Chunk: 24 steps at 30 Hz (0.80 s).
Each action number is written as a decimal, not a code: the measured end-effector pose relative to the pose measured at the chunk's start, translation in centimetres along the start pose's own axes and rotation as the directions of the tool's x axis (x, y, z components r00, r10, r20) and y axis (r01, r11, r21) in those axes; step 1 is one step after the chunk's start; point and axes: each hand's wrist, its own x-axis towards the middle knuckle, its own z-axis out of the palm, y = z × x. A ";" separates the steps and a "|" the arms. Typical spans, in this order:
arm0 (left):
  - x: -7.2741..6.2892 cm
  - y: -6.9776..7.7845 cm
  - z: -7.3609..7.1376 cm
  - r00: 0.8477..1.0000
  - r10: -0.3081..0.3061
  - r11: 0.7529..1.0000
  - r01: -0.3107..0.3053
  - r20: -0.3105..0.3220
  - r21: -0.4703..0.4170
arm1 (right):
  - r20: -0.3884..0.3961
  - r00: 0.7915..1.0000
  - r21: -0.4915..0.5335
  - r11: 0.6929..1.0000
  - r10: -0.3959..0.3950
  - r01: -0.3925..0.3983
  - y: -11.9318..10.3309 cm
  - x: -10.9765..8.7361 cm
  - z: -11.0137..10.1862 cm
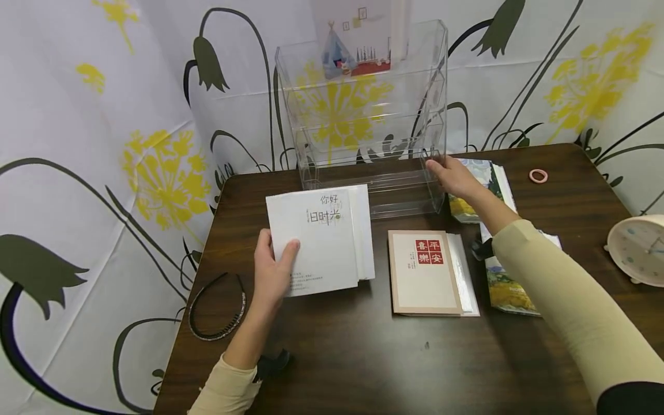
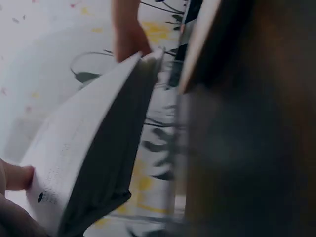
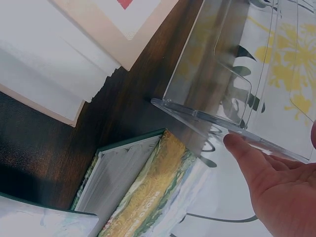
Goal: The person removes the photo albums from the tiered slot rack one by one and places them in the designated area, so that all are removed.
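Note:
My left hand (image 1: pixel 274 268) grips a white book (image 1: pixel 316 242) by its lower left side, thumb across the cover. Dark Chinese characters show near the book's top, and its cover flap or pages stand apart at the right edge. In the left wrist view the book (image 2: pixel 89 128) is seen edge-on, tilted above the dark table. My right hand (image 1: pixel 453 176) holds the right side of a clear tiered acrylic rack (image 1: pixel 436 115) near its lower tier. The right wrist view shows the thumb (image 3: pixel 239 148) at the rack's edge.
A beige book (image 1: pixel 425 288) with a red square lies mid-table. Two books with painted covers, a far one (image 1: pixel 477 173) and a near one (image 1: pixel 510 288), lie to its right. A picture book (image 1: pixel 358 34) stands in the rack's top. Around are a headband (image 1: pixel 241 302), pink ring (image 1: pixel 538 176) and clock (image 1: pixel 638 251).

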 end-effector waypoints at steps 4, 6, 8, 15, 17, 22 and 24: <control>-1.5 -2.3 -0.3 0.971 -0.238 0.971 0.238 -0.011 0.022 | 0.001 1.000 -0.009 1.000 0.005 -0.005 0.0 0.0 -0.1; -1.9 -3.1 -0.3 0.956 -0.294 0.955 0.294 -0.013 0.037 | 0.002 1.000 -0.005 1.000 0.006 -0.006 -0.1 0.0 0.0; -2.2 -3.7 -0.3 0.946 -0.324 0.945 0.325 -0.012 0.051 | 0.005 1.000 -0.001 1.000 0.009 -0.009 -0.1 0.0 0.0; -2.5 -5.4 -0.1 0.921 -0.390 0.906 0.384 -0.005 0.178 | 0.020 1.000 0.018 1.000 0.011 -0.011 -0.1 0.2 0.1; -2.5 -5.8 -0.1 0.921 -0.389 0.894 0.380 -0.008 0.239 | 0.019 1.000 0.019 1.000 0.017 -0.017 -0.1 0.3 0.1; -2.6 -6.4 -0.1 0.925 -0.379 0.843 0.357 -0.028 0.403 | 0.018 1.000 0.021 1.000 0.022 -0.023 0.0 0.3 0.0; -2.6 -6.4 -0.1 0.927 -0.373 0.819 0.348 -0.036 0.456 | 0.014 1.000 0.020 1.000 0.017 -0.018 -0.1 0.2 -0.1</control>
